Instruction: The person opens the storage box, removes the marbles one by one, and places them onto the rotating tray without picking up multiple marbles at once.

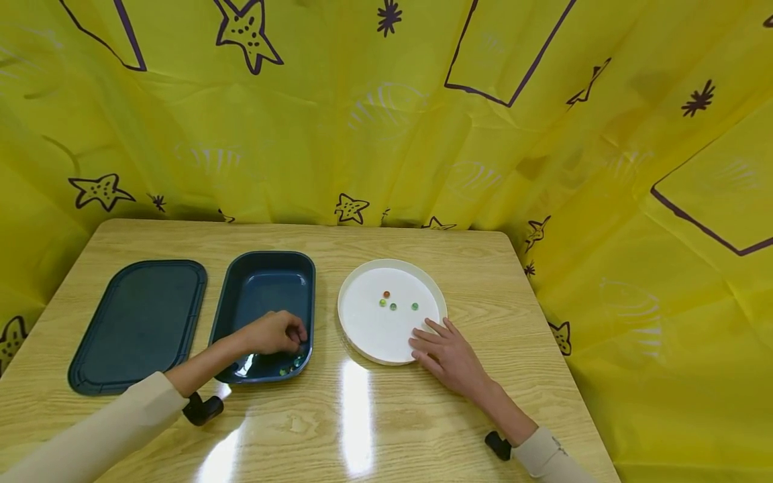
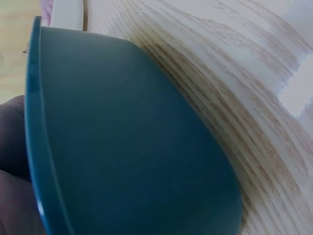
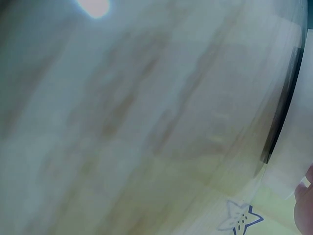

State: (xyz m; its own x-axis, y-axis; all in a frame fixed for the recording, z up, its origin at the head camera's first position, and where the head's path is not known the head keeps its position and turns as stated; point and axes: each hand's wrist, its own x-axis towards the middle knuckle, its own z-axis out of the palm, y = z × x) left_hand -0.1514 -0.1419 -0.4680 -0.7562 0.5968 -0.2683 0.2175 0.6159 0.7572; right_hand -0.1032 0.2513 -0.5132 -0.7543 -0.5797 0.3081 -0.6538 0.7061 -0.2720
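My left hand reaches into a deep dark-blue rectangular tub, fingers bent down at its near right corner. Several green glass marbles lie in that corner, right by the fingertips; I cannot tell whether one is pinched. In the left wrist view, the tub's outer wall hides most of the hand. My right hand rests with fingers spread on the near right rim of a round white tray. Inside it sit an orange marble, a yellow-green marble and two green marbles.
Left of the tub, a flat dark-blue lid lies on the light wooden table. A yellow curtain with starfish drawings hangs behind the table and along its right side. Light glares off the table's near part.
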